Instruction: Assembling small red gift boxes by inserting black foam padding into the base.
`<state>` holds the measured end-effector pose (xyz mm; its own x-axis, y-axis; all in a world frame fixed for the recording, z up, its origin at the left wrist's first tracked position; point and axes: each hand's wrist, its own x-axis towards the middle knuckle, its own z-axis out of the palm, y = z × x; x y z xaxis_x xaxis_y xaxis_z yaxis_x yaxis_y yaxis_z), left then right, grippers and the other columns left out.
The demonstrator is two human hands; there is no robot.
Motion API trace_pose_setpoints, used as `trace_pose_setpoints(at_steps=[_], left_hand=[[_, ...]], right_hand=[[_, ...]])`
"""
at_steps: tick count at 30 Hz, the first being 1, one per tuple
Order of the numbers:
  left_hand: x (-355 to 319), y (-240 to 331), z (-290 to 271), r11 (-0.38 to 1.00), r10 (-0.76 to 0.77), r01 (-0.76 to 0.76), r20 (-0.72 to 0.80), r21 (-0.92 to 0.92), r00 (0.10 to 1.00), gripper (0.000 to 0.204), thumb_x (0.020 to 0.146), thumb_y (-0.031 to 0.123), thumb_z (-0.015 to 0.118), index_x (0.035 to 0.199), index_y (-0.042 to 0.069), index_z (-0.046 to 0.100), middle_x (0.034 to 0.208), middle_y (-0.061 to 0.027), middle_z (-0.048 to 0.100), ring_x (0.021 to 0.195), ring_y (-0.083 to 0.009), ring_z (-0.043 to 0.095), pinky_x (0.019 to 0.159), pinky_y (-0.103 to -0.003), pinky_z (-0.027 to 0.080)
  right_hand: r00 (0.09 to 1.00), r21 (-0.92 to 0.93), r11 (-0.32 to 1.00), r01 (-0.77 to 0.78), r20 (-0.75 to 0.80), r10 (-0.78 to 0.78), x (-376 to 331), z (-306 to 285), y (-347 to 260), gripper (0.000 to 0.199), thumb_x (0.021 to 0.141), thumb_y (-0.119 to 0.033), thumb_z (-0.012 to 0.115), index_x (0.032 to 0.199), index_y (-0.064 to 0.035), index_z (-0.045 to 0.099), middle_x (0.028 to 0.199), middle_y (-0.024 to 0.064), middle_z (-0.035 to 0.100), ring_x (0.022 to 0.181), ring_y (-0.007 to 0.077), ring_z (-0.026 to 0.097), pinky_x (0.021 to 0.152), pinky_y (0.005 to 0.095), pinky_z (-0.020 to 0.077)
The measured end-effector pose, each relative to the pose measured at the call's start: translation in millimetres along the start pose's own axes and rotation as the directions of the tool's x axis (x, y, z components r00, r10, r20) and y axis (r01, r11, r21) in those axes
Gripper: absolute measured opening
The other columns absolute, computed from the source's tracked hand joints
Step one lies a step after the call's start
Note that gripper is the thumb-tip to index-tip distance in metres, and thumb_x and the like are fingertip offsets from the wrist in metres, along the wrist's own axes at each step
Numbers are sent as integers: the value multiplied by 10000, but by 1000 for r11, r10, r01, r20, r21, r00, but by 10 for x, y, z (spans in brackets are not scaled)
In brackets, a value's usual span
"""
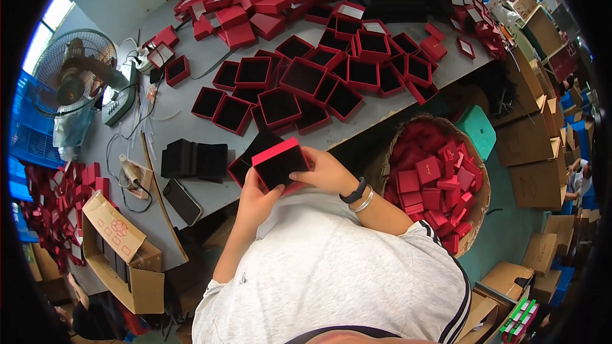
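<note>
Currently: 1 red box gripped between my 2 hands

Hands: together, both closed on the same object. My left hand [256, 202] takes the near-left corner of the red box [279, 167]; my right hand [326, 171] takes its right side. Each thumb lies over the black interior near the edge closest to me. The fingers underneath are mostly hidden, so I cannot tell how far they reach. Reading: 2 opposing grips probably keep the box from twisting, and its open face, tilted up toward me, leaves the lining in plain sight.

Just past my left hand, partly behind the held box, sits another black-lined box [238, 170].

Beyond both hands: a cluster of open boxes [303, 76], overlapping without rows, mostly mouth-up. Presumably they lie there to be within arm's reach. Farther out, a heap of red pieces [255, 6] rests at odd angles, as if tipped out loosely.

Left of my hands: black blocks [191, 160], set beside each other, with a phone [183, 202] nearer me by the table edge.

Right of my hands, lower than the table [376, 105]: a brown basket [482, 216] of small red boxes [440, 185]. Its raised wall likely contains the jumble.
</note>
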<state>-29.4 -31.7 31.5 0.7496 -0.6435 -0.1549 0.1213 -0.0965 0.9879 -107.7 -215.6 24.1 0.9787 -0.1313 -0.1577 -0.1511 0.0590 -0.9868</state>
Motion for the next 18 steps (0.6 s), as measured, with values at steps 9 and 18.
trace_pose_setpoints(at_steps=[9, 18], left_hand=[[107, 7, -76, 999, -7, 2, -86, -53, 996, 467, 804, -41, 655, 1238, -9, 486, 1148, -95, 505, 1036, -167, 578, 882, -277, 473], [307, 258, -147, 964, 139, -109, -110, 242, 984, 771, 699, -65, 730, 1378, 14, 375, 1238, -119, 343, 1123, -244, 564, 1008, -346, 465]], right_hand=[[988, -133, 984, 121, -76, -132, 24, -45, -151, 569, 842, -127, 680, 1320, 14, 404, 1032, 142, 636, 929, 207, 631, 810, 315, 513], [974, -283, 934, 217, -7, -228, 359, -278, -561, 577, 815, -74, 655, 1337, -54, 411, 997, 133, 639, 823, 195, 653, 729, 302, 530]])
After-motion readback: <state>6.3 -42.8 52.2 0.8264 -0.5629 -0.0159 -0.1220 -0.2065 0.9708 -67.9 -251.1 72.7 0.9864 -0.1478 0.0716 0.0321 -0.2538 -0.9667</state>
